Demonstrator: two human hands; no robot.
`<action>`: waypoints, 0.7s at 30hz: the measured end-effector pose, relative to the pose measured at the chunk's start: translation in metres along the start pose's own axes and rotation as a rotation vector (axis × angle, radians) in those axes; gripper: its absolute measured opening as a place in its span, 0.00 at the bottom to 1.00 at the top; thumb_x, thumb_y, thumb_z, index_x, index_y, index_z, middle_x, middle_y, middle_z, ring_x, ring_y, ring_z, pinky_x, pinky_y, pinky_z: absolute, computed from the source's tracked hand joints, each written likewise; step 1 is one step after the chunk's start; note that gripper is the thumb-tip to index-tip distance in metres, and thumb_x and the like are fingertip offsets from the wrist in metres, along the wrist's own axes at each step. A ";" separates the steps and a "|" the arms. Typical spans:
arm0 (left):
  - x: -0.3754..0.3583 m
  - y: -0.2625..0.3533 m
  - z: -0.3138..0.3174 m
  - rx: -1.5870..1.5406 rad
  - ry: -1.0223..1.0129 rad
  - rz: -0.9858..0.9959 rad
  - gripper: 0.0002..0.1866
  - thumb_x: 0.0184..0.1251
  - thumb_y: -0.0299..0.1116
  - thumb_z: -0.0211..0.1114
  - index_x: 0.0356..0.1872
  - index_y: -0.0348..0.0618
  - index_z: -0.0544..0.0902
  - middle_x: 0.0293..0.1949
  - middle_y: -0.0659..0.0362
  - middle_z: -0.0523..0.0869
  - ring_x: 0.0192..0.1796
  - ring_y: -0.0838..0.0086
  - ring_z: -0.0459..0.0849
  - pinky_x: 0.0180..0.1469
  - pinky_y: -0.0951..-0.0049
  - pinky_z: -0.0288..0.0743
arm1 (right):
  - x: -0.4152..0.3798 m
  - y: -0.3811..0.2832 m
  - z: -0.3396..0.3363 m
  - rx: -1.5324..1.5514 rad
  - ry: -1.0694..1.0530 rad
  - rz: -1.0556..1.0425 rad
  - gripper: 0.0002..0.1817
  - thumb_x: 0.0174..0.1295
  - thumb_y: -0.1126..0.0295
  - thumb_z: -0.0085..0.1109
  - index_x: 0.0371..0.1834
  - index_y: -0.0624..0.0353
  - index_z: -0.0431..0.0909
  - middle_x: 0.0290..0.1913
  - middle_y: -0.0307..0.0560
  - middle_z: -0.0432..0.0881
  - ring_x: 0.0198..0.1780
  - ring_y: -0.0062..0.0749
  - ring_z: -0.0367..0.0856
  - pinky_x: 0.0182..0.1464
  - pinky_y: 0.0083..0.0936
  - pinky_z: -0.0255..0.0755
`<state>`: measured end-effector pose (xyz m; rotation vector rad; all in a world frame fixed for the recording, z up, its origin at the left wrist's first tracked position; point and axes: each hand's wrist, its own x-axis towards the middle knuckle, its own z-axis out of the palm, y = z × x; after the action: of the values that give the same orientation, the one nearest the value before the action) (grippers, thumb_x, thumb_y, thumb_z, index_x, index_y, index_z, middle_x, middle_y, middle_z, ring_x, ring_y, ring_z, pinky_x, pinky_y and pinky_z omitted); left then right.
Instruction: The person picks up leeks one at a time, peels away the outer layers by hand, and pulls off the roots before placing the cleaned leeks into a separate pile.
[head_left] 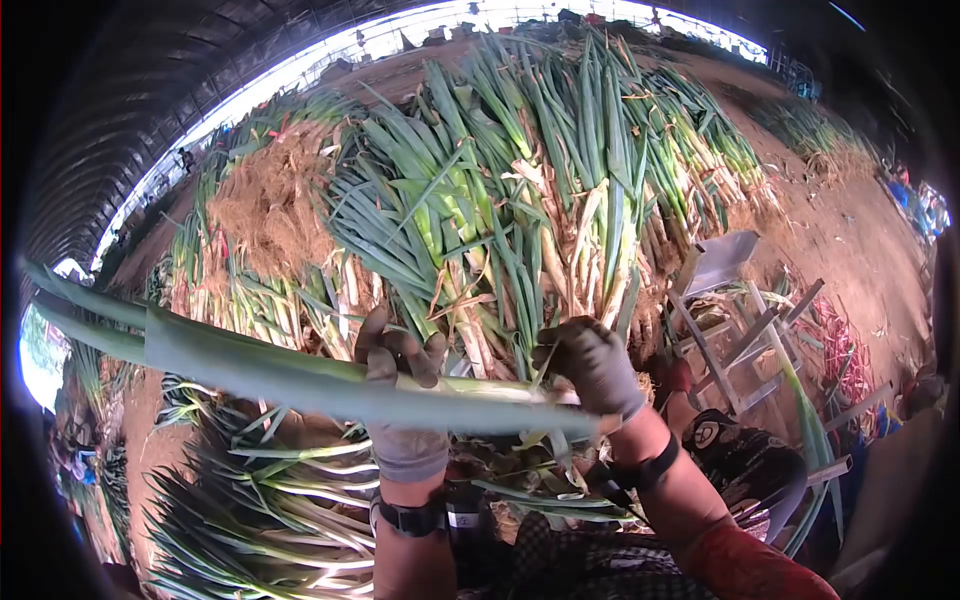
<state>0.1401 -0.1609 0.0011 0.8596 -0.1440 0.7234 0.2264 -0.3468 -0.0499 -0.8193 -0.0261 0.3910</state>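
Note:
A long green onion (480, 387) lies crosswise in front of me, its leaves stretching to the far left. My left hand (405, 375), in a dirty work glove, holds it from below with the fingers curled up around the stalk. A broad, blurred leaf (400, 398) passes in front of that hand toward my right wrist. Near the white end, my gloved right hand (592, 368) is closed in a pinch, with a thin strip of leaf (541, 372) at its fingertips. The root end is hidden around the right hand.
A big heap of green onions (540, 180) stands ahead, with dry roots (275, 200) at its left. More peeled-looking green onions (290, 510) lie at lower left. A metal frame (735, 345) stands at right, near red strings (840, 345) on the dirt floor (850, 250).

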 end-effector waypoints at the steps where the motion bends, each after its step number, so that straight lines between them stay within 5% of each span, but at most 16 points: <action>1: 0.001 0.000 -0.007 0.000 0.005 -0.001 0.29 0.66 0.43 0.63 0.63 0.35 0.70 0.34 0.62 0.79 0.29 0.78 0.74 0.51 0.65 0.74 | 0.000 -0.009 -0.009 0.017 0.030 0.087 0.12 0.70 0.64 0.50 0.34 0.61 0.75 0.31 0.38 0.77 0.26 0.24 0.75 0.29 0.20 0.70; 4: 0.007 -0.010 -0.022 -0.231 -0.238 0.023 0.29 0.64 0.40 0.63 0.63 0.35 0.70 0.40 0.60 0.82 0.28 0.78 0.76 0.49 0.65 0.74 | -0.008 -0.020 -0.018 -0.368 -0.098 -0.139 0.11 0.68 0.64 0.53 0.38 0.63 0.75 0.31 0.38 0.76 0.27 0.26 0.75 0.32 0.23 0.72; 5: 0.005 -0.008 -0.015 -0.231 -0.239 0.025 0.29 0.64 0.40 0.63 0.63 0.35 0.70 0.40 0.60 0.82 0.28 0.78 0.76 0.49 0.65 0.74 | -0.005 -0.007 0.000 -0.637 -0.056 -0.488 0.11 0.65 0.64 0.58 0.39 0.62 0.75 0.32 0.41 0.77 0.27 0.30 0.75 0.31 0.27 0.72; 7: -0.007 -0.010 0.005 -0.136 -0.049 0.027 0.29 0.63 0.39 0.64 0.63 0.35 0.70 0.40 0.60 0.82 0.29 0.79 0.76 0.52 0.64 0.74 | -0.029 -0.006 0.036 -1.309 -0.015 -0.855 0.13 0.64 0.61 0.58 0.38 0.61 0.73 0.32 0.48 0.78 0.30 0.31 0.76 0.27 0.26 0.69; 10: -0.011 -0.018 0.017 -0.101 0.016 0.072 0.27 0.64 0.41 0.63 0.60 0.36 0.71 0.35 0.62 0.77 0.28 0.78 0.74 0.57 0.62 0.71 | -0.035 0.007 0.071 -1.568 -0.029 -1.195 0.08 0.65 0.67 0.52 0.38 0.61 0.73 0.30 0.51 0.77 0.26 0.42 0.80 0.26 0.36 0.72; 11: -0.012 -0.020 0.020 -0.081 0.052 0.101 0.26 0.65 0.41 0.62 0.58 0.36 0.72 0.33 0.63 0.74 0.28 0.78 0.72 0.60 0.61 0.69 | -0.031 0.015 0.073 -1.569 -0.030 -1.200 0.08 0.65 0.67 0.52 0.38 0.61 0.73 0.30 0.51 0.77 0.26 0.42 0.80 0.26 0.36 0.72; 13: -0.015 -0.019 0.024 -0.025 0.143 0.104 0.23 0.68 0.43 0.59 0.56 0.37 0.73 0.31 0.64 0.71 0.26 0.77 0.70 0.61 0.60 0.68 | -0.022 0.033 0.073 -1.564 -0.035 -0.820 0.09 0.66 0.66 0.51 0.38 0.61 0.72 0.23 0.54 0.77 0.24 0.51 0.80 0.26 0.45 0.71; 14: -0.017 -0.018 0.021 -0.072 0.032 0.088 0.22 0.69 0.43 0.58 0.55 0.37 0.73 0.31 0.63 0.71 0.26 0.77 0.70 0.61 0.58 0.68 | -0.014 0.030 0.079 -1.516 0.090 -0.615 0.10 0.67 0.65 0.51 0.35 0.62 0.74 0.21 0.59 0.77 0.25 0.56 0.80 0.28 0.47 0.72; 15: -0.019 -0.017 0.021 -0.118 -0.078 0.067 0.22 0.70 0.44 0.57 0.55 0.38 0.73 0.32 0.63 0.72 0.25 0.77 0.70 0.62 0.57 0.67 | 0.016 0.037 0.058 -1.259 0.037 -0.587 0.16 0.68 0.59 0.51 0.32 0.62 0.75 0.22 0.58 0.80 0.26 0.61 0.79 0.31 0.47 0.73; 18: -0.019 -0.006 0.036 -0.120 -0.220 0.099 0.21 0.72 0.46 0.54 0.54 0.39 0.74 0.31 0.62 0.72 0.22 0.78 0.70 0.62 0.54 0.66 | 0.043 0.042 0.023 -1.523 -0.050 -0.623 0.18 0.69 0.58 0.49 0.31 0.63 0.77 0.22 0.59 0.80 0.28 0.63 0.79 0.32 0.46 0.74; 20: -0.014 -0.005 0.031 -0.098 -0.201 0.168 0.21 0.73 0.46 0.51 0.54 0.39 0.74 0.30 0.62 0.71 0.20 0.78 0.69 0.61 0.53 0.69 | 0.030 0.030 0.028 -1.117 -0.095 -0.523 0.18 0.68 0.56 0.56 0.36 0.63 0.81 0.20 0.48 0.80 0.23 0.30 0.82 0.27 0.29 0.74; 21: -0.012 -0.005 0.026 -0.098 -0.191 0.171 0.21 0.73 0.46 0.51 0.54 0.39 0.74 0.30 0.62 0.71 0.20 0.78 0.69 0.61 0.53 0.69 | 0.016 0.013 0.030 -0.841 -0.069 -0.154 0.18 0.66 0.55 0.60 0.41 0.63 0.81 0.24 0.39 0.81 0.27 0.18 0.80 0.30 0.26 0.75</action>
<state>0.1386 -0.1886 0.0098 0.8287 -0.4250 0.7865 0.2322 -0.3118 -0.0403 -1.6204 -0.3337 0.2541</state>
